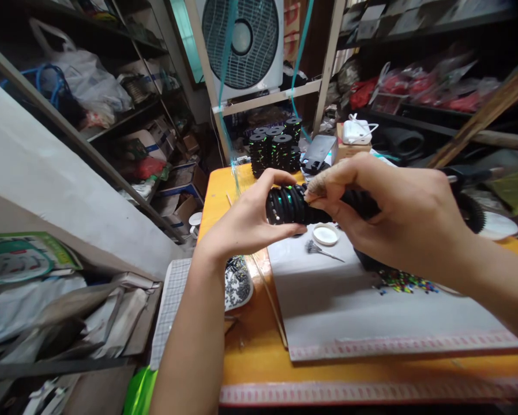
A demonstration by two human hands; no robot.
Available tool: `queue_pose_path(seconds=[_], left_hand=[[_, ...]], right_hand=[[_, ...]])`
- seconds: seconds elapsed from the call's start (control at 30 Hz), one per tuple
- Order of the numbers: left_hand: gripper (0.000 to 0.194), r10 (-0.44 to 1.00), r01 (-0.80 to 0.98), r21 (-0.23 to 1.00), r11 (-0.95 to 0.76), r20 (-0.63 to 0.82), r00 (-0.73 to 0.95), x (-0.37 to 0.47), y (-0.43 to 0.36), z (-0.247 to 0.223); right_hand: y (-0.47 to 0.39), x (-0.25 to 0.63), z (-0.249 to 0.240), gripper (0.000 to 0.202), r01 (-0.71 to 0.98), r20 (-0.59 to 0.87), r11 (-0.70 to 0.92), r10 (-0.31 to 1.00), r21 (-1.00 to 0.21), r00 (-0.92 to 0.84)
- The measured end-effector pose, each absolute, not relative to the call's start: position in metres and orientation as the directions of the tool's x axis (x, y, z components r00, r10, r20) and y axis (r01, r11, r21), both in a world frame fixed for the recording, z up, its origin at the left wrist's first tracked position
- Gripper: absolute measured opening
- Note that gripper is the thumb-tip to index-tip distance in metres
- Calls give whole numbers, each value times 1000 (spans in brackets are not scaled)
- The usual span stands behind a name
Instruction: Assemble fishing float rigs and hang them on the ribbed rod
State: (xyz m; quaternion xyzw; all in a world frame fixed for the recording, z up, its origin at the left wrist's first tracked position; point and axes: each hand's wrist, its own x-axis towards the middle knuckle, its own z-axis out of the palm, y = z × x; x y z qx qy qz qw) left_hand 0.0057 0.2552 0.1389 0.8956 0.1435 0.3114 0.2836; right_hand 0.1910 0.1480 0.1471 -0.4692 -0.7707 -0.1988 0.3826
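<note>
A stack of black ridged rings [287,204] lies lengthwise above the table, with bright green glints between its ridges. My left hand [246,222] grips its left end, thumb below and fingers over the top. At the middle of the stack, my right hand [397,207] pinches thumb against index finger; the index fingertip has a pale wrapping. What the pinch holds is too small to make out. Below the hands, a small white round lid [326,234] and a bunch of thin grey pins [314,248] rest on a white board [328,311].
Several stacks of black discs [280,141] stand at the yellow table's [250,369] back. Colourful small pieces [406,281] lie on the right, and a tray of tiny parts [238,291] sits on the left. A box fan [241,40] and loaded shelves [415,86] surround the table.
</note>
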Motion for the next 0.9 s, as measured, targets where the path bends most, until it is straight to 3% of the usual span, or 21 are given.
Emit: queue_pose_path(seconds=[0.27,0.6,0.9], left_hand=[[51,437,71,622,-780,460,773,5,256,138],[50,421,83,581,-810,476,772,5,254,140],[45,430,87,594,-800,466,773,5,255,141]], right_hand=[[147,192,147,21,894,768,446,587,-43,-255],[150,189,144,20,850,777,481,441,217,-448],[137,202,127,24,705,706,663,373,251,-602]])
